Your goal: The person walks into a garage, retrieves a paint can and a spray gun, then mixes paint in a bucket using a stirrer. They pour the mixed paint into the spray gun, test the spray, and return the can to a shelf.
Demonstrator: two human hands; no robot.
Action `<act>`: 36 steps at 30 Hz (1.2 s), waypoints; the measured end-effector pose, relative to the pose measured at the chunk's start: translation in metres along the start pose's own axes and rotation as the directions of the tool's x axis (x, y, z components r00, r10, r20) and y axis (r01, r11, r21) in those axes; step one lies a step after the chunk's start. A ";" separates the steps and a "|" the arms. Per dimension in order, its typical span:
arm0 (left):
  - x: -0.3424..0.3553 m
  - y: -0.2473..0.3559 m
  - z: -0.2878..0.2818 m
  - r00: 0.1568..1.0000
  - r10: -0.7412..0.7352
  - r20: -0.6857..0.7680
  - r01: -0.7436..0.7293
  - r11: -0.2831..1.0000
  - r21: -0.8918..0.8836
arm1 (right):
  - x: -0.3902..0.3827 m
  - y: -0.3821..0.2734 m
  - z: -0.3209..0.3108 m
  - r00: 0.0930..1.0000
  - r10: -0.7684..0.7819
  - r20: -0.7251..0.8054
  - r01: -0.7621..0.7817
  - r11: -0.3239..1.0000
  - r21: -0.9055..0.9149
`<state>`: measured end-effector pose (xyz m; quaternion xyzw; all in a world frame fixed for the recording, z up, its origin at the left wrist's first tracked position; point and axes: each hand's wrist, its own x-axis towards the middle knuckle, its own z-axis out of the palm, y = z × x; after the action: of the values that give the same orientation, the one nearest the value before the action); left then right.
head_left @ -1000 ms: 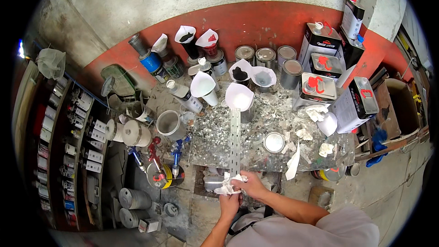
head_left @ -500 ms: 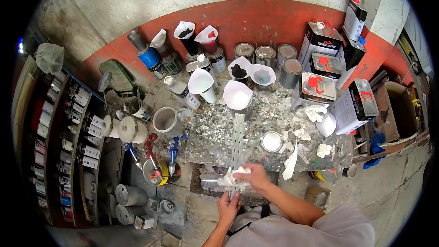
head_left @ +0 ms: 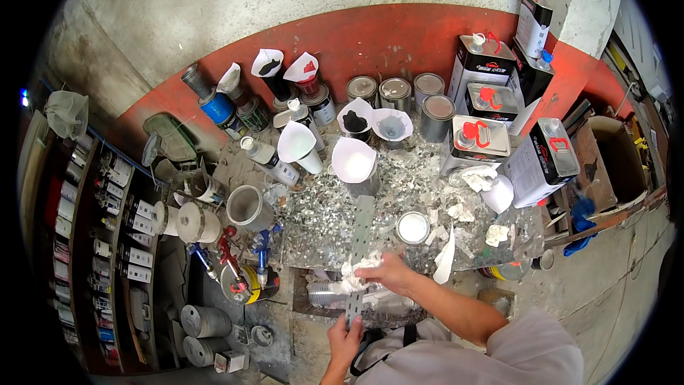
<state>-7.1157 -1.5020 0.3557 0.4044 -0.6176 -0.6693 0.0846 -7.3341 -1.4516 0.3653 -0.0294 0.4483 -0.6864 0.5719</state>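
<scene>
My left hand (head_left: 345, 339) is closed around the near end of a long grey perforated metal strip (head_left: 362, 228). The strip reaches away from me over the front edge of the workbench. Partway along it, my right hand (head_left: 390, 273) presses a crumpled white wipe (head_left: 353, 278) against the strip. The wipe hides that stretch of metal. Just beyond the strip's far end stands a cup with a white paper strainer (head_left: 354, 160). An open round tin of white stuff (head_left: 412, 228) sits to the right of the strip.
Several cups with paper strainers, bottles and tins line the back of the paint-spattered bench (head_left: 320, 224). Large solvent cans (head_left: 543, 164) stand at the right. Spray guns (head_left: 235, 271) rest at the left by a grey bucket (head_left: 249, 207). Crumpled paper (head_left: 497, 235) lies at the right.
My left hand has drawn back toward me with the strip. The wipe in my right hand is now farther up from my left hand. The whole view has shifted slightly.
</scene>
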 end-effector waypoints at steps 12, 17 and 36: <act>-0.019 -0.015 -0.010 0.999 0.026 0.047 -0.036 0.970 0.241 | 0.016 -0.044 -0.028 0.959 -0.209 -0.191 0.185 0.973 -0.136; -0.030 0.001 -0.005 0.992 -0.052 0.113 0.039 0.993 0.113 | 0.027 -0.058 -0.037 0.924 -0.303 -0.234 0.332 0.938 0.097; 0.020 0.031 0.033 0.883 0.465 -0.059 -0.326 0.699 0.637 | -0.018 0.077 -0.001 0.970 -0.151 -0.189 0.087 0.947 -0.309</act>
<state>-7.1624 -1.4959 0.3719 0.3363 -0.8592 -0.3515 0.1586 -7.2700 -1.4316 0.3231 -0.0698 0.6021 -0.6433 0.4677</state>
